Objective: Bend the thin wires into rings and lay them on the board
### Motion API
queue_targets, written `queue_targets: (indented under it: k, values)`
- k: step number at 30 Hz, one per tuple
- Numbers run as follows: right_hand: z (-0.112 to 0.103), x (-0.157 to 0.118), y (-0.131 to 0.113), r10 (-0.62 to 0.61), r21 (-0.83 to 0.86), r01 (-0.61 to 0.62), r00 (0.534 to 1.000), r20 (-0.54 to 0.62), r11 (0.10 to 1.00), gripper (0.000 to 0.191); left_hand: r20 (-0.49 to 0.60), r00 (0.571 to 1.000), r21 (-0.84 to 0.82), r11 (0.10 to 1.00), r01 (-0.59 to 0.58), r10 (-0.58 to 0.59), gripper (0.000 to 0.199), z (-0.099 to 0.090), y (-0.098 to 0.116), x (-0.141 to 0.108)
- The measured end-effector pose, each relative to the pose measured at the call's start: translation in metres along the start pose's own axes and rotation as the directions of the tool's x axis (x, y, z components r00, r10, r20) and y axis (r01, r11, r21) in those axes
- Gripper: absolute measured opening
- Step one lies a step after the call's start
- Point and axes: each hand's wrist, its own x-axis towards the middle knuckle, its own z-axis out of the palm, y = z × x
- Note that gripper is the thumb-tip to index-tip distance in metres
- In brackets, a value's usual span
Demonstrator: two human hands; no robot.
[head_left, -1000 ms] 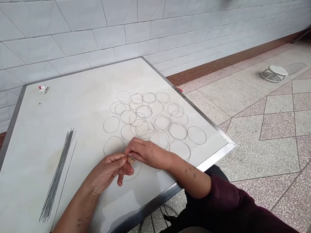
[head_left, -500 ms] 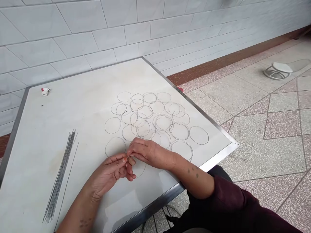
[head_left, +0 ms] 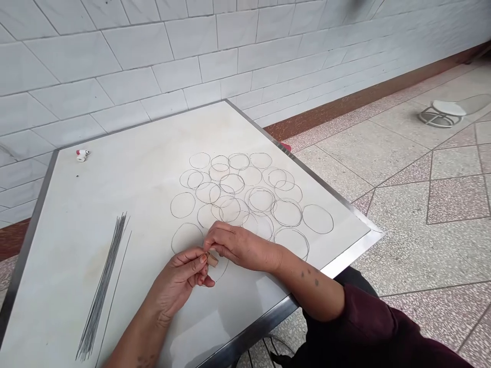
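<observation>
Both my hands meet near the front of the white table. My left hand [head_left: 184,276] pinches a thin wire ring [head_left: 224,272] between thumb and fingertips, and its curve hangs below the fingers. My right hand [head_left: 242,247] reaches in from the right, with its fingertips closed on the same wire beside the left thumb. A small tan strip [head_left: 212,261] shows between the hands; it looks wrapped round a finger, though I cannot tell whose. The wire's ends are hidden by the fingers. Beyond my hands, many finished-looking wire rings [head_left: 318,219] lie flat, several overlapping.
A bundle of straight wires [head_left: 102,291] lies at the left, with a single wire [head_left: 115,291] alongside. A small white and red object [head_left: 82,155] sits at the far left corner. The metal table edge [head_left: 261,324] runs close to me. A white stool [head_left: 445,112] stands on the floor.
The camera view has shifted slightly, so the table appears lower and further right. My fingers have turned a little on the wire, and both hands keep their pinch.
</observation>
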Motion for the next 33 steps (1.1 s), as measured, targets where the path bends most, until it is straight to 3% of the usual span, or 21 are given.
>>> queue_targets:
  k: [7,13,19,33]
  values:
    - [-0.006,0.007,-0.005,0.042,0.056,-0.042,0.999,0.006,0.998,0.007,-0.032,0.999,-0.120,0.992,-0.039,0.035,0.016,0.006,-0.008,0.001]
    - [-0.010,0.008,-0.011,0.048,0.117,-0.057,0.996,0.078,0.992,0.008,0.039,0.996,-0.155,0.985,-0.069,0.076,0.021,0.010,-0.009,0.000]
    - [-0.009,0.006,-0.003,0.036,0.120,-0.047,0.995,0.088,0.992,0.009,0.132,0.988,-0.128,0.990,-0.060,0.077,0.020,0.003,-0.007,0.000]
    - [-0.006,0.007,-0.002,0.051,0.055,-0.055,0.996,0.075,0.997,0.010,0.057,0.998,-0.001,0.999,-0.040,0.040,0.014,-0.004,-0.006,0.002]
